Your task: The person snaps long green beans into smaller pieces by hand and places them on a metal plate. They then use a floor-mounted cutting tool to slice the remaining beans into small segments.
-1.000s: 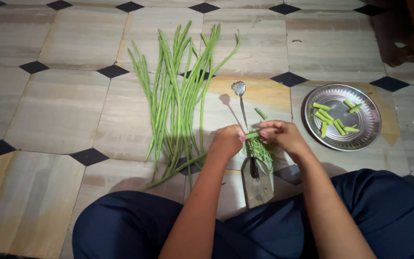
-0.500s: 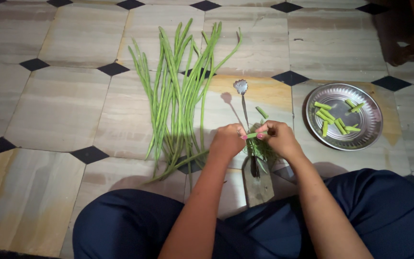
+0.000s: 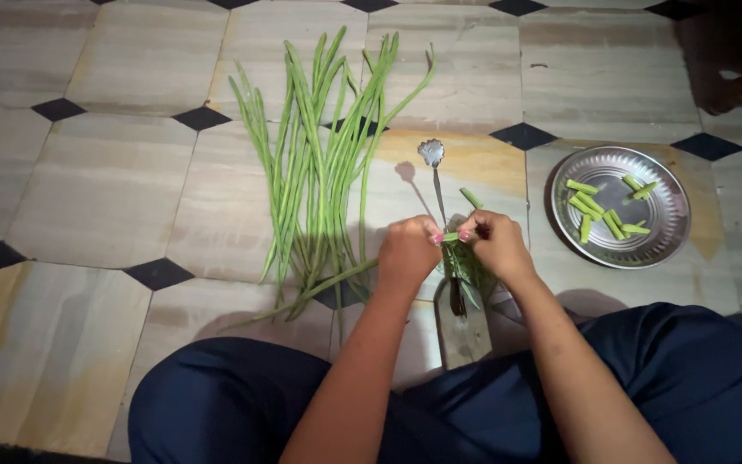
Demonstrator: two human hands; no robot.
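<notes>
Where hands (image 3: 453, 245) pinch: slim smooth green bean (image 3: 450, 236); round steel plate (image 3: 620, 249).

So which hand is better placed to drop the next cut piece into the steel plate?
Probably the right hand: it pinches the bean on the side nearer the steel plate, while the left hand sits beside the uncut beans.

Lighting dim and warm, source overhead near the camera; the steel plate (image 3: 620, 206) shows soft glare. Short dark shadows fall beside the long green beans (image 3: 319, 163) on the tiled floor (image 3: 105, 180). Focus sharp at centre; upper right corner falls into darkness.
</notes>
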